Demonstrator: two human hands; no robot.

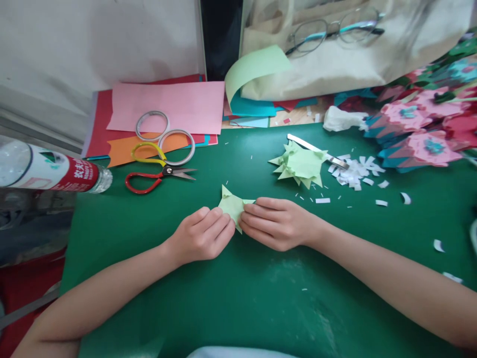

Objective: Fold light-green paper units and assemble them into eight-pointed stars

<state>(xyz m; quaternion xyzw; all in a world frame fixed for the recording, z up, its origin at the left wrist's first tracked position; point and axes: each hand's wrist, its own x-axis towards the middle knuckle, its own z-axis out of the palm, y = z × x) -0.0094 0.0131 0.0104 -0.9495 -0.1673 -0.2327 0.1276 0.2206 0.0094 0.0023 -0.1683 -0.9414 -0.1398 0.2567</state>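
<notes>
A pale green paper star (pixel 231 205) with pointed tips is held low over the green table (pixel 238 298). My left hand (pixel 204 233) pinches its lower left side, fingers curled. On the right side, the fingers of my right hand (pixel 276 223) are closed on the same paper. The thumbs are hidden beneath. Beyond my right hand lies a stack of similar green paper stars (pixel 302 163), beside a craft knife (pixel 309 145). Red and yellow scissors (pixel 164 171) lie partly open at the back left, touching one of two rolls of tape (pixel 186 159).
Coloured paper sheets (pixel 167 107) lie at the back left, near a water bottle (pixel 55 169). White paper scraps (pixel 357 171) are scattered to the right. A cloth bag (pixel 335 64) with glasses (pixel 335 32) on it and paper flowers (pixel 410 119) border the back.
</notes>
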